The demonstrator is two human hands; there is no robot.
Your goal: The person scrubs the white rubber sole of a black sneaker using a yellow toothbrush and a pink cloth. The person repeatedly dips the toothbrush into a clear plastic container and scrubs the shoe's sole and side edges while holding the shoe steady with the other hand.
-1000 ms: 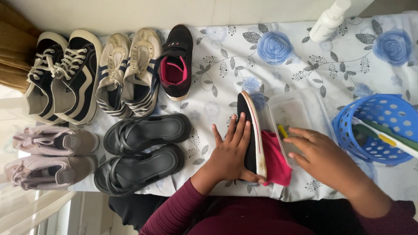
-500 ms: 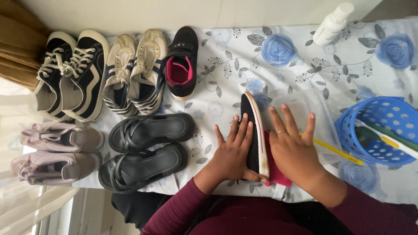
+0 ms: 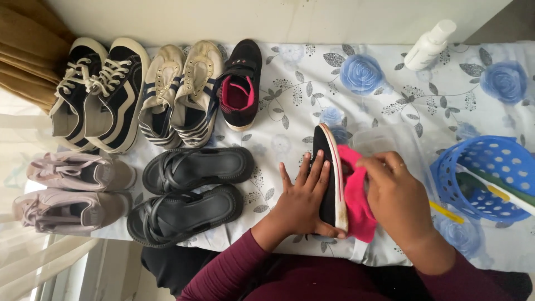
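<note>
1. Steadying the black shoe (image 3: 325,167) on its side, your left hand (image 3: 304,200) lies flat and open against its black upper, fingers spread, thumb under the heel end.
2. Your right hand (image 3: 398,200) is closed on a pink cloth (image 3: 356,203), fingertips pinching it near the top and pressing it against the shoe's sole side.
3. You have the shoe near the front edge of the surface (image 3: 290,95), which is covered with a white cloth printed with blue roses. Its white sole edge faces right and its toe points away from you.
4. Left of your left hand lies a pair of black sandals (image 3: 189,192), and beyond them, near the edge, a pair of pale pink sneakers (image 3: 78,189).
5. Along the back you see black and white sneakers (image 3: 100,92), cream striped sneakers (image 3: 181,95), and a single black shoe with pink lining (image 3: 239,86).
6. A blue perforated basket (image 3: 490,178) sits just right of your right hand, a clear plastic container (image 3: 390,142) lies behind that hand, and a white bottle (image 3: 429,44) lies at the far right corner.
</note>
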